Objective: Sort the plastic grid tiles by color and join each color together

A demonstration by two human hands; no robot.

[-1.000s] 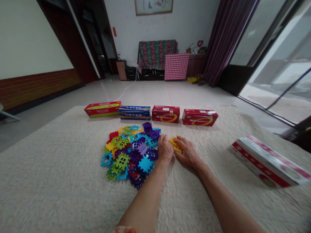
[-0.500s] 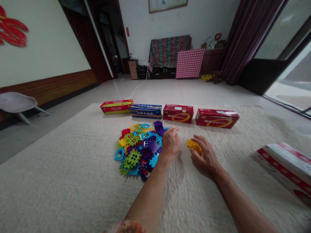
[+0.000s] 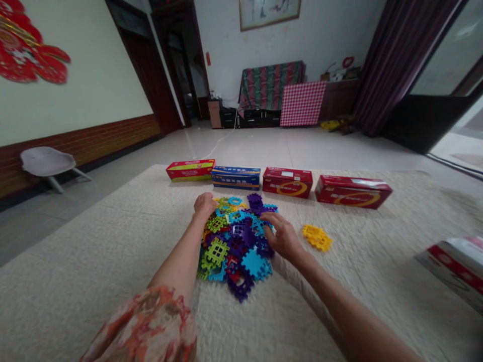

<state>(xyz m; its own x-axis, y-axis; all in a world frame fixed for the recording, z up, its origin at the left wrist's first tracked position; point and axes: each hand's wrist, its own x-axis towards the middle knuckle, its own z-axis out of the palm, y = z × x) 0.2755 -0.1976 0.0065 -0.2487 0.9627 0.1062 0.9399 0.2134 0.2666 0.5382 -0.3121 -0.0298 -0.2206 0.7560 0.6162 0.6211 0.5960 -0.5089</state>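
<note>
A heap of plastic interlocking building pieces (image 3: 217,251) in purple, blue, green, yellow and red lies on the pale mat. At its upper left edge is my left hand (image 3: 205,205), back towards me, its fingertips largely hidden against the pieces. My right hand (image 3: 282,235) reaches over the heap's right side, thumb and fingers apart, close to blue and purple pieces. Nothing shows in its grasp. To the right of this hand, a few yellow building pieces (image 3: 317,237) lie by themselves on the mat.
Beyond the heap stand a red and green box (image 3: 191,171), a blue box (image 3: 236,178) and two red boxes (image 3: 287,182) in a row. A white and red box (image 3: 456,269) sits at the right. A pale chair (image 3: 49,162) stands at the far left.
My right hand has let go of the yellow pieces and moved left to the heap. My left hand has moved from the heap's right side to its upper left edge. The view has shifted slightly.
</note>
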